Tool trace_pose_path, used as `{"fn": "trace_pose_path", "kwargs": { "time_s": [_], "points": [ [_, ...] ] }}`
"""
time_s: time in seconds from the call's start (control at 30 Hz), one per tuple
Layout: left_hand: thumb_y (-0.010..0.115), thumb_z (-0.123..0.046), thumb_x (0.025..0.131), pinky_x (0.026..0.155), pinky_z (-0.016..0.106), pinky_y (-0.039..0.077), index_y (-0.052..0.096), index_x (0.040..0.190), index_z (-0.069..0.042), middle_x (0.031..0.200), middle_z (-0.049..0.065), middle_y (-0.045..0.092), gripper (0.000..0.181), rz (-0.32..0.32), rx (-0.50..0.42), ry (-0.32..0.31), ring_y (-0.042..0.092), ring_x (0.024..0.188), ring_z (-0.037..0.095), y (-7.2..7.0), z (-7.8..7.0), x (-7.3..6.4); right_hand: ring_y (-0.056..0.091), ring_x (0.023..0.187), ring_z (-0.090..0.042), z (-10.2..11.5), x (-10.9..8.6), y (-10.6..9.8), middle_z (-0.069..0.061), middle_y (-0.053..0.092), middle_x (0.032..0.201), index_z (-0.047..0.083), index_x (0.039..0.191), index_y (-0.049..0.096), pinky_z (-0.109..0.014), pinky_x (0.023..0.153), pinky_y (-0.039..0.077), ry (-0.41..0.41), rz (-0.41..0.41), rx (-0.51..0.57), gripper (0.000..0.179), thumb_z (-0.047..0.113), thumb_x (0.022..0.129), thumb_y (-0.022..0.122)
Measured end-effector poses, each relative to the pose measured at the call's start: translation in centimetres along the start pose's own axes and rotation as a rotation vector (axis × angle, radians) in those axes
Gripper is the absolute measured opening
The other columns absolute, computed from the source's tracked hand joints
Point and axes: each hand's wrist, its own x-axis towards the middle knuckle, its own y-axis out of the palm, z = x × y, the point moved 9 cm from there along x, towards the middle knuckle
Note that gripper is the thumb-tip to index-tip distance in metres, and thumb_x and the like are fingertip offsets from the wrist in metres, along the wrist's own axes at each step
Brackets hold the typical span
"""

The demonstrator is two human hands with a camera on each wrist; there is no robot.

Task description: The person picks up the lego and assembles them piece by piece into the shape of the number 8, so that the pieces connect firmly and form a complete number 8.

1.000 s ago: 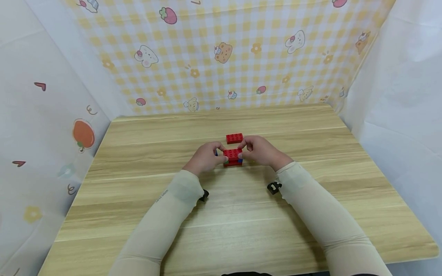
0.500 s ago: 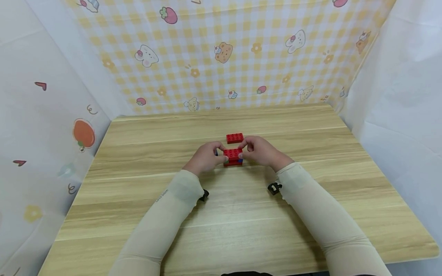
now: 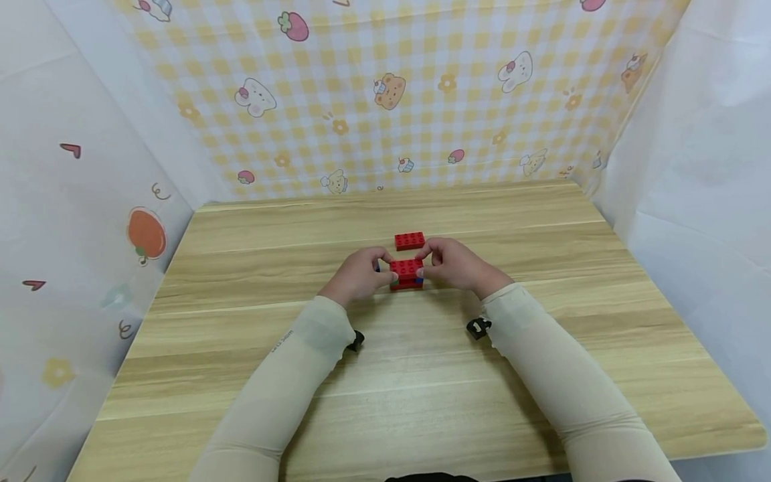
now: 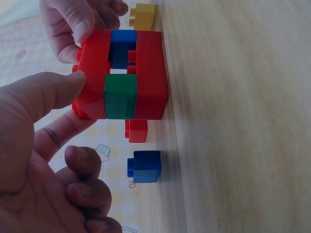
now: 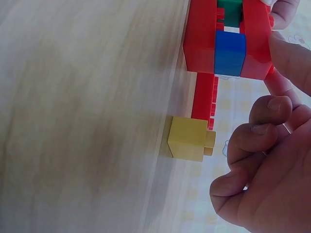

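A small block structure stands on the table in front of me. Its base is a red brick (image 3: pixel 407 284), with a green brick (image 4: pixel 120 96) near the left end and a blue brick (image 5: pixel 230 53) near the right end. Across both lies an upper red brick (image 3: pixel 406 268), studs up, leaving a gap in the middle. My left hand (image 3: pixel 360 276) pinches this upper brick's left end between thumb and index finger. At its right end, my right hand (image 3: pixel 459 268) pinches it the same way. The other fingers of both hands are curled beside it.
Behind the structure lies a loose red brick (image 3: pixel 409 242) on the wooden table (image 3: pixel 421 388). A separate blue brick (image 4: pixel 146 166) sits beyond my left hand. Near my right hand is a yellow brick (image 5: pixel 188 138), hidden in the head view. A checked cloth (image 3: pixel 446 134) hangs behind.
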Motion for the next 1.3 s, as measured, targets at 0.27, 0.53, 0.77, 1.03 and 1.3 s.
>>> {"fn": "trace_pose_path", "kwargs": {
  "time_s": [0.27,0.53,0.77,1.03,1.3],
  "points": [
    [0.074,-0.035,0.099,0.064,0.036,0.041,0.070,0.122,-0.024,0.090,0.007,0.054,0.026,-0.007,0.007,0.004,0.050,0.073,0.022,-0.2,0.1,-0.1,0.045,0.069,-0.020,0.1,0.1,0.0,-0.003,0.048,0.077,0.011,0.116,0.069,-0.032,0.065,0.040,0.003,0.002,0.006,0.022,0.017,0.097,0.079],
    [0.075,-0.036,0.099,0.063,0.035,0.041,0.072,0.130,-0.024,0.086,0.006,0.054,0.033,-0.021,0.046,0.026,0.046,0.067,0.018,-0.4,-0.2,-0.3,0.046,0.068,-0.020,-0.1,0.1,0.0,-0.004,0.050,0.076,0.012,0.115,0.069,-0.033,0.064,0.041,0.008,0.001,0.005,0.022,0.017,0.096,0.079],
    [0.075,-0.037,0.099,0.065,0.036,0.044,0.067,0.140,-0.026,0.094,0.007,0.058,0.044,-0.019,0.012,0.027,0.051,0.075,0.020,-0.8,0.2,-0.6,0.046,0.067,-0.020,-0.2,0.1,0.1,-0.004,0.050,0.076,0.012,0.116,0.068,-0.033,0.064,0.041,0.013,0.007,0.012,0.023,0.018,0.096,0.079],
    [0.074,-0.034,0.100,0.058,0.035,0.038,0.063,0.145,-0.022,0.081,0.005,0.048,0.047,-0.057,-0.054,0.007,0.042,0.061,0.020,-2.1,1.0,-0.4,0.046,0.066,-0.020,-0.2,0.1,0.0,-0.004,0.049,0.075,0.012,0.115,0.068,-0.034,0.064,0.042,0.013,0.003,0.019,0.023,0.017,0.096,0.079],
    [0.071,-0.030,0.102,0.057,0.033,0.039,0.061,0.146,-0.021,0.095,0.009,0.049,0.046,-0.058,-0.078,-0.044,0.040,0.060,0.017,-2.5,2.3,0.0,0.045,0.066,-0.020,-0.1,-0.1,0.0,-0.003,0.049,0.074,0.012,0.116,0.068,-0.033,0.064,0.041,0.028,0.008,0.032,0.023,0.016,0.096,0.079]
  ]
}}
